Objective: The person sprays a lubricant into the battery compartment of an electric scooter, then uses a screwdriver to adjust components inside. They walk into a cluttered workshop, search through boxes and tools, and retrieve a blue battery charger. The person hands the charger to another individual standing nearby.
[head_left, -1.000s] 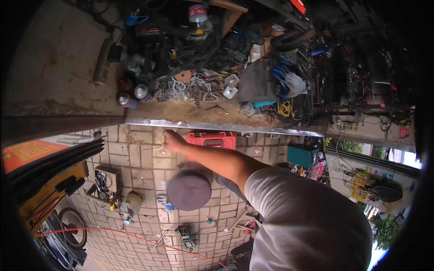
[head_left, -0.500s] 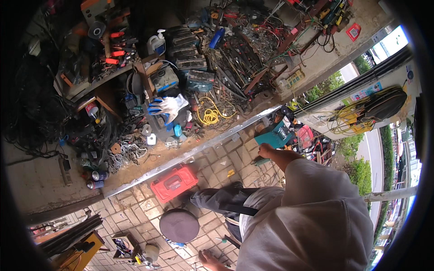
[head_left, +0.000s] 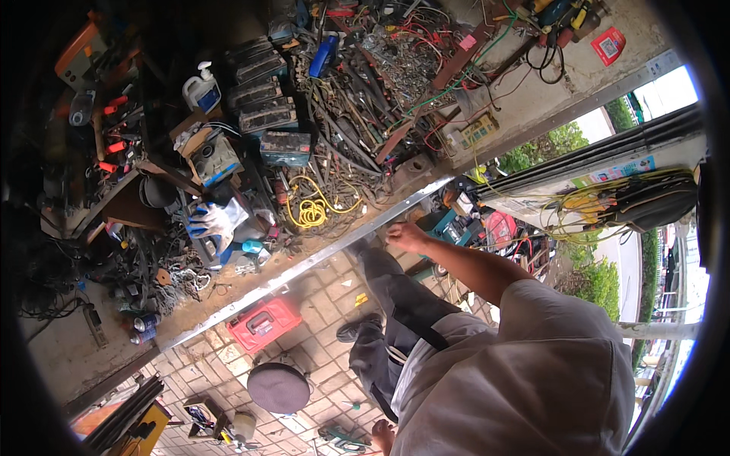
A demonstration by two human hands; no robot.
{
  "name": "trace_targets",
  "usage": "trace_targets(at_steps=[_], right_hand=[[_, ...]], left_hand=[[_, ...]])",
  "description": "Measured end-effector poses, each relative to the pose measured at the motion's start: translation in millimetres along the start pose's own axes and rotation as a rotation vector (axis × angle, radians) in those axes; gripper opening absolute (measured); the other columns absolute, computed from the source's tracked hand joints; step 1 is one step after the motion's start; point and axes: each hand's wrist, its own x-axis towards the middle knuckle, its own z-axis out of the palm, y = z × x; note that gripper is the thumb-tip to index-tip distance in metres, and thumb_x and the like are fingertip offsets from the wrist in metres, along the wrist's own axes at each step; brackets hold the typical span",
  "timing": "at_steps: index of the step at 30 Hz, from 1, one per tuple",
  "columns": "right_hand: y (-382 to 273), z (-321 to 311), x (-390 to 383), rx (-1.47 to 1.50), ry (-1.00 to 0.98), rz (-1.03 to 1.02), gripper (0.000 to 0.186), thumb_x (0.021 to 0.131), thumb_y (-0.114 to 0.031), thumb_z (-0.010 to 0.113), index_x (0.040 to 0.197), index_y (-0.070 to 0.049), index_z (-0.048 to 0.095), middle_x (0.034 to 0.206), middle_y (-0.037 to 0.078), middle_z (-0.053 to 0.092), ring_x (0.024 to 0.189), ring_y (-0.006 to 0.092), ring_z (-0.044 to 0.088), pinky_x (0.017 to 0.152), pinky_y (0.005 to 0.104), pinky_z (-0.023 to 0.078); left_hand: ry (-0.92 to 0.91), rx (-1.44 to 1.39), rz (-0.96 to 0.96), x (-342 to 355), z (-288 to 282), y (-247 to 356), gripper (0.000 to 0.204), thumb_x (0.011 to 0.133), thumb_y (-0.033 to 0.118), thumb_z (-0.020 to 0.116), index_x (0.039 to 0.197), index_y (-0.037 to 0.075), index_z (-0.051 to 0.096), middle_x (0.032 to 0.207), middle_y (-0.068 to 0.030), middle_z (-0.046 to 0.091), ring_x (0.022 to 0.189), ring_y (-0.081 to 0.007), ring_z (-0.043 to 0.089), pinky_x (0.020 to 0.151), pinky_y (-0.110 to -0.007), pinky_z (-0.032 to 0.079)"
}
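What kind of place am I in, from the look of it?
Probably a repair workshop: there's a red toolbox on the paving, a coiled yellow cord and a heap of metal parts.

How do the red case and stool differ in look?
Shape: the red case is boxy; the stool has a round seat.
Colour: the red case is bright red; the stool's seat is dark, purplish grey.
Shared: both are on the brick paving.
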Motion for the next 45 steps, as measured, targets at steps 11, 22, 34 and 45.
trace_targets(at_steps=[11,22,34,45], right_hand=[[-21.4,-121.5,388.9,0.022,0.863,0.034,0.039,0.088,-0.031,0.067,0.106,0.003,0.062,0.099,0.021,0.067,0.087,0.0336,0.066,0.078,0.0426,0.052],[84.2,-250.9,556.2,-0.191,1.031,0.73,0.063,0.09,-0.053,0.052,0.131,-0.005,0.049,0.132,0.016,0.048,0.12,0.0361,0.05,0.094,0.0467,0.046],[54.9,-195.6,500.7,0.749,0.782,0.412,0.037,0.094,-0.047,0.051,0.126,-0.028,0.054,0.117,-0.001,0.059,0.108,0.0228,0.059,0.086,0.036,0.042],[-110.6,118.8,-4.8,0.283,-0.897,0.408,0.032,0.098,-0.043,0.052,0.098,-0.011,0.053,0.091,0.006,0.062,0.092,0.0249,0.064,0.078,0.0395,0.051]], left_hand=[[-0.01,-0.105,-0.121,-10.3,170.1,99.4,0.02,0.085,0.015,0.062,0.1,0.001,0.063,0.082,-0.0062,0.067,0.074,-0.015,0.066,0.057,-0.025,0.05],[0.053,-0.149,-0.289,11.2,259.4,194.0,0.025,0.085,0.015,0.065,0.104,-0.001,0.063,0.085,-0.0077,0.068,0.075,-0.0156,0.067,0.063,-0.026,0.052],[0.159,-0.303,-0.178,-78.2,225.6,135.4,0.032,0.086,0.019,0.068,0.108,-0.004,0.064,0.092,-0.0124,0.07,0.08,-0.0171,0.068,0.072,-0.028,0.054],[0.443,-0.67,0.15,-110.4,164.1,88.3,0.041,0.091,0.035,0.063,0.116,0.003,0.064,0.109,-0.0178,0.068,0.102,-0.0276,0.066,0.088,-0.035,0.05]])
